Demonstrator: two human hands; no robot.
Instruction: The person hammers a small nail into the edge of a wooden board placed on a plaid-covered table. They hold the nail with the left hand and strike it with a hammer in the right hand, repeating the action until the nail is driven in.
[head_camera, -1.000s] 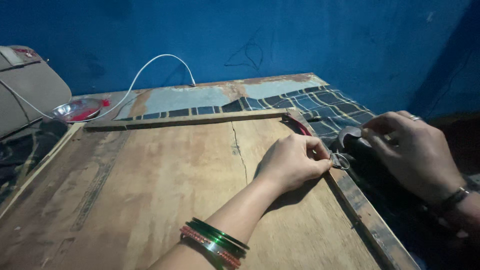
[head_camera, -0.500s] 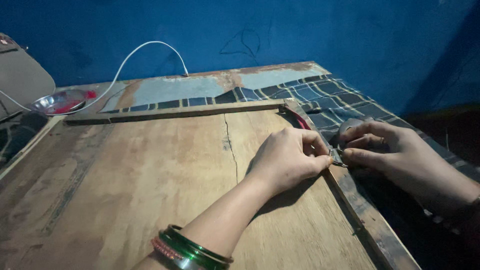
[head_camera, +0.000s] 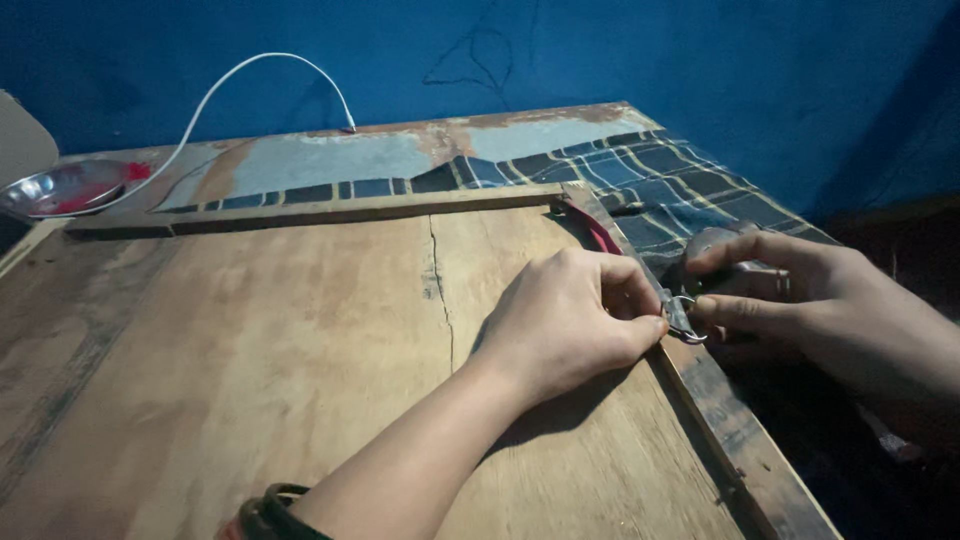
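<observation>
My left hand (head_camera: 570, 320) rests on a wooden board (head_camera: 250, 340) near its right edge, fingers curled and pinched on a small metal piece with a ring (head_camera: 682, 318). My right hand (head_camera: 800, 295) meets it from the right, thumb and forefinger on the same ring, its other fingers wrapped around a rounded grey object (head_camera: 712, 243) that I cannot make out. Both hands sit over the board's raised wooden edge strip (head_camera: 730, 430). Green and red bangles (head_camera: 262, 515) are on my left wrist.
A dark checked cloth (head_camera: 660, 170) lies behind and to the right of the board. A metal dish (head_camera: 55, 188) with something red sits at the far left. A white cable (head_camera: 260, 75) arcs against the blue wall (head_camera: 600, 50). A crack runs down the board.
The view has shifted right and down a little. My right hand moved in from the edge and closed on the small ring, meeting my left hand's fingers.
</observation>
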